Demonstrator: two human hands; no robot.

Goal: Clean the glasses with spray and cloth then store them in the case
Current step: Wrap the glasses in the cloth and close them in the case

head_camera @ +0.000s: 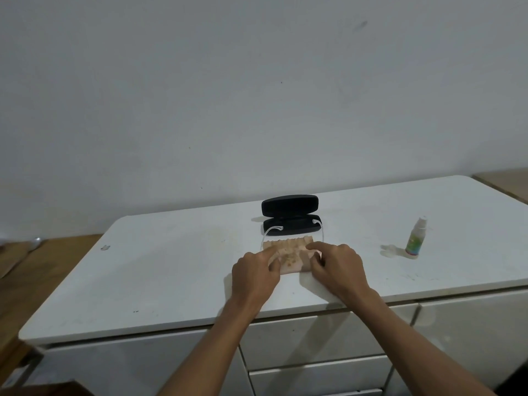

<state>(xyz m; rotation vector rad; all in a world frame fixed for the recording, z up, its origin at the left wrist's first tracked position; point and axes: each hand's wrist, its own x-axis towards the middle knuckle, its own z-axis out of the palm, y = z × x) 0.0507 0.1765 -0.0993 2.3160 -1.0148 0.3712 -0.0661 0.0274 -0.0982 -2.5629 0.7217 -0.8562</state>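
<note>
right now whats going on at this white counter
A person's left hand and right hand press a peach cleaning cloth around clear-framed glasses, whose temple arms poke out towards the open black glasses case. The small green-labelled spray bottle stands untouched to the right on the white counter.

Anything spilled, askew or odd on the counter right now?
Mostly in order. The spray bottle stands upright with a small wet-looking patch beside its base, possibly overspray. The case is open, and both hands press the cloth over the glasses, whose clear temples stick out toward the case.
</note>
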